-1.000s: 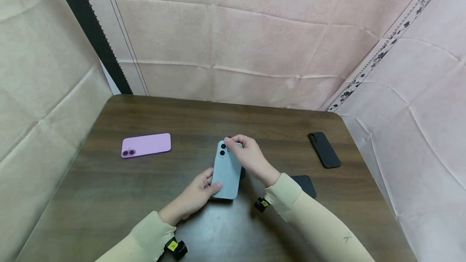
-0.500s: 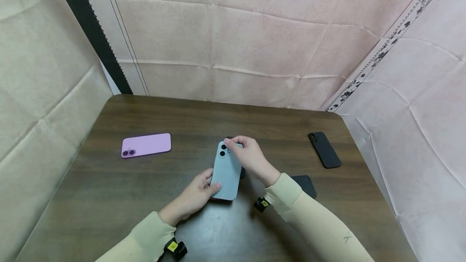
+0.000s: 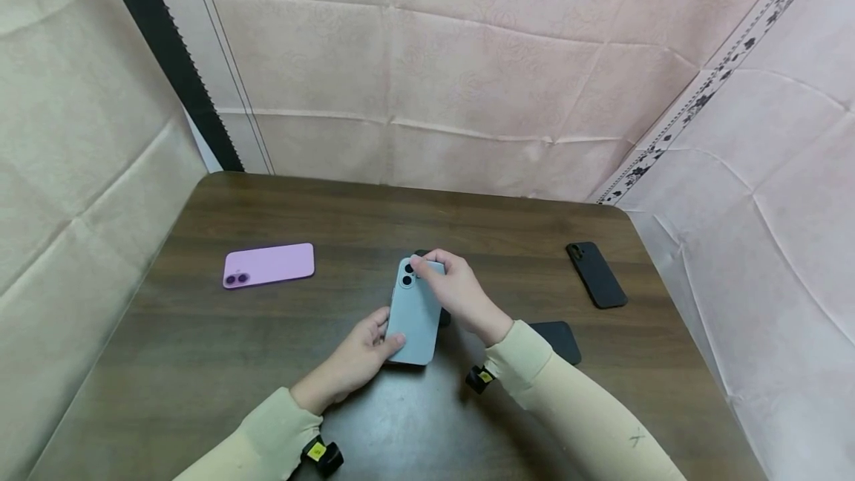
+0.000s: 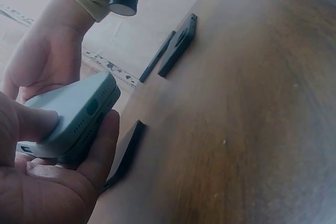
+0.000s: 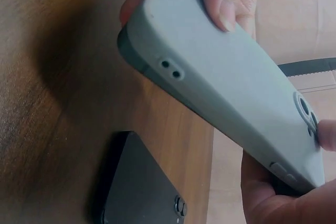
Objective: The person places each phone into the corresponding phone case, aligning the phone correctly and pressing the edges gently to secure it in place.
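Both hands hold a pale blue phone case (image 3: pixel 414 318) above the table, its back and camera openings facing up. Under it sits a dark phone (image 5: pixel 157 77); its edge juts out below the case's rim in the right wrist view. At the case's lower end my left hand (image 3: pixel 361 351) grips it, thumb on the back, fingers underneath. My right hand (image 3: pixel 461 292) pinches the upper end, thumb beside the camera openings. A black phone (image 5: pixel 144 182) lies on the table behind the case, mostly hidden in the head view.
On the wooden table (image 3: pixel 267 407), a purple phone (image 3: pixel 269 266) lies to the left. To the right lies a black phone (image 3: pixel 596 275), and nearer, a dark flat slab (image 3: pixel 559 340) partly hidden by the right sleeve. Cloth sheets (image 3: pixel 467 80) hang around the table.
Both hands keep their grip on the phone case, which has shifted only very slightly. The things lying on the table have stayed put.
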`<state>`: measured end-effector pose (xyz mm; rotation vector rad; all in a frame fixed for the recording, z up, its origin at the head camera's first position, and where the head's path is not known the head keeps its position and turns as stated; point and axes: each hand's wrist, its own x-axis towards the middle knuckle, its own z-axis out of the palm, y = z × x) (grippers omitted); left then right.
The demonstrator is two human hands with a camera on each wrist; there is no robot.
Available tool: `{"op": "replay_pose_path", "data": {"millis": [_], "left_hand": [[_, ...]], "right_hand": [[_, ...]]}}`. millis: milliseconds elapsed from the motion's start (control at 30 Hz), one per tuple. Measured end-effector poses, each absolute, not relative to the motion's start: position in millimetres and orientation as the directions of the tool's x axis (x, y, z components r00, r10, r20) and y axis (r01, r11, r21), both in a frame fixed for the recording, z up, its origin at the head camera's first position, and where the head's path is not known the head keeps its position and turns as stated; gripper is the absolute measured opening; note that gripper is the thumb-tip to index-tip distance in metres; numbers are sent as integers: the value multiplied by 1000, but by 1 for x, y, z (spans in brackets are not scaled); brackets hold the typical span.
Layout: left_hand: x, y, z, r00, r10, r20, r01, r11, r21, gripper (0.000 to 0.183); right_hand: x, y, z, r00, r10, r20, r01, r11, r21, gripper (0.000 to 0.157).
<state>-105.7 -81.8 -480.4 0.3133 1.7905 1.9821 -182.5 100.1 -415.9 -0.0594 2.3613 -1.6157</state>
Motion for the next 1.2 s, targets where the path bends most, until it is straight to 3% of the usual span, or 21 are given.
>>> {"op": "replay_pose_path", "data": {"millis": [1200], "left_hand": [[-107,-78,-480,-927,345,-148,-218,-173,960,44]], "right_hand": [[-183,110,-414,-955,-232,-187,134,227,-965,27]]}}
